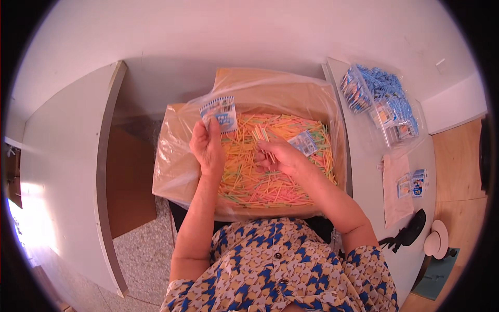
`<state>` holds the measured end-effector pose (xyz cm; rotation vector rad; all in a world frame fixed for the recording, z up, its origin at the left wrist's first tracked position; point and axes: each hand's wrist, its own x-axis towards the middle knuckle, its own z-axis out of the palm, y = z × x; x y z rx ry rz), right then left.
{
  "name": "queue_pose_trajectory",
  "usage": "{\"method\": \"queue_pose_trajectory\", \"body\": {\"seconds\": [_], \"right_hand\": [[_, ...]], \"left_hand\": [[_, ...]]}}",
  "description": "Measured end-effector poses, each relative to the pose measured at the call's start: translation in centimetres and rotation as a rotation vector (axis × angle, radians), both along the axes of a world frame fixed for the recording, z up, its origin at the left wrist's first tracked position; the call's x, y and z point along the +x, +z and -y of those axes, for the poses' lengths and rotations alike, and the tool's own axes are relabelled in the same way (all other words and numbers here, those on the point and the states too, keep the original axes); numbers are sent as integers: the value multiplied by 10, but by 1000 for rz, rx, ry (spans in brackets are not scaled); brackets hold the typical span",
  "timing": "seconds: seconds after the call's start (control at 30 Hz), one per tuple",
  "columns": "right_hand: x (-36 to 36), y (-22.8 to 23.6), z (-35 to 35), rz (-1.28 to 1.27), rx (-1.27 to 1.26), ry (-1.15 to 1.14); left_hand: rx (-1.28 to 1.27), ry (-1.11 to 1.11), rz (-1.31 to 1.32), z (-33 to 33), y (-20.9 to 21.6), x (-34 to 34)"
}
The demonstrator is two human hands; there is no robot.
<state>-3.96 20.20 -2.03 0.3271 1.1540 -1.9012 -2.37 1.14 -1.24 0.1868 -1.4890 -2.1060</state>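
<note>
My left hand (207,143) pinches a small blue-and-white printed packet (226,115) by its edge, above the left side of a carton. In my right hand (276,154) is a small bunch of thin pastel sticks (261,136), gripped between thumb and fingers. Beneath both hands, the cardboard box (179,151), lined with clear plastic, holds a deep layer of loose yellow, pink, orange and green sticks (260,195). A second blue-and-white packet (303,143) lies on the sticks beside my right wrist, partly covered by it.
To the right, a grey table carries a clear plastic container (371,99) full of blue-edged packets, a pale cloth (396,203), several loose packets (420,183) and a black object (413,229). A grey panel (67,171) stands left of the box.
</note>
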Motion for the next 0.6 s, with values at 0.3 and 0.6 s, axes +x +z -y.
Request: {"method": "queue_pose_trajectory", "body": {"seconds": [0.3,0.6], "right_hand": [[-64,-24,33,9,-56,-240],[-79,-41,29,90,-172,-188]], "left_hand": [[-33,25,31,-7,3,-1],[-95,-35,51,-3,0,-3]]}}
